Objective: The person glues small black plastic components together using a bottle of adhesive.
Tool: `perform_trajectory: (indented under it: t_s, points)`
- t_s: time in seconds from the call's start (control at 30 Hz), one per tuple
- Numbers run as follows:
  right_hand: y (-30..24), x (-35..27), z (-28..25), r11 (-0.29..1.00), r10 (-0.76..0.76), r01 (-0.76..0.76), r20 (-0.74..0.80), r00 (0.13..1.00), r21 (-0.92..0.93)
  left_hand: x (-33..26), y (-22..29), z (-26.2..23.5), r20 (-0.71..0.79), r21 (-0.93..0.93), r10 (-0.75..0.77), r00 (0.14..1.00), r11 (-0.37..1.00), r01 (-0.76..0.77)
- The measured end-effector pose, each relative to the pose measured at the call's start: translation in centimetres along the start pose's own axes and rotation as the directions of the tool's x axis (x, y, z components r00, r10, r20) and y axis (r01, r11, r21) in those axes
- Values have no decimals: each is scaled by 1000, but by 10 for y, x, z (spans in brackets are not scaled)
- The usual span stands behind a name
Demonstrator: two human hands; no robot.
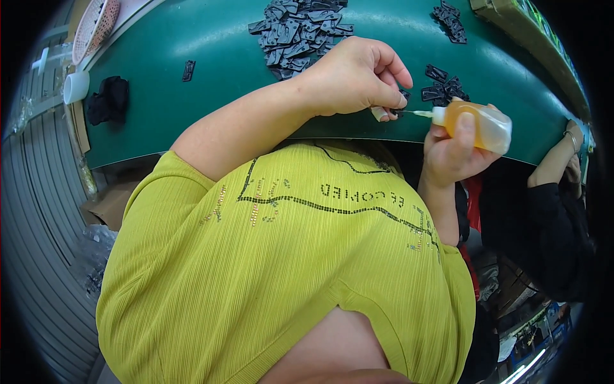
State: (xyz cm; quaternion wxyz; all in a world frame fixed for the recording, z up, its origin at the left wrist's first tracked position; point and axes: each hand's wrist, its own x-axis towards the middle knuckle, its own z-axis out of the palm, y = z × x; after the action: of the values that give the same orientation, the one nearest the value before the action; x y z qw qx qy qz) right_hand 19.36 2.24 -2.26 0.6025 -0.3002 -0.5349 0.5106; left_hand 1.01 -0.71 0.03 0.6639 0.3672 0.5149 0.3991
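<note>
My left hand is closed, with thumb and fingers pinching a small black plastic part just above the table's near edge. Most of that part is hidden by the fingers, and a pale wrap covers one fingertip. My right hand grips a clear squeeze bottle of amber liquid, tilted sideways. Its thin needle tip points left and reaches the part at my left fingertips. A few similar black parts lie just beyond the bottle. Past my left wrist is a large heap of black parts.
The green table carries another small pile of parts at the far right and a single part at left. A black cloth, white cup-like item and pink basket are far left. A co-worker's arm rests at right.
</note>
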Motion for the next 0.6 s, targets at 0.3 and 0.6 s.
perform_trajectory:
  t_s: [0.3,0.6]
  points:
    - [-1,17,-41,917,211,-114,-220,952,383,41,35,7,-161,328,284,945,919,-220]
    - [1,19,-36,938,204,-129,-208,957,323,74,35,3,-155,913,765,625,352,-204]
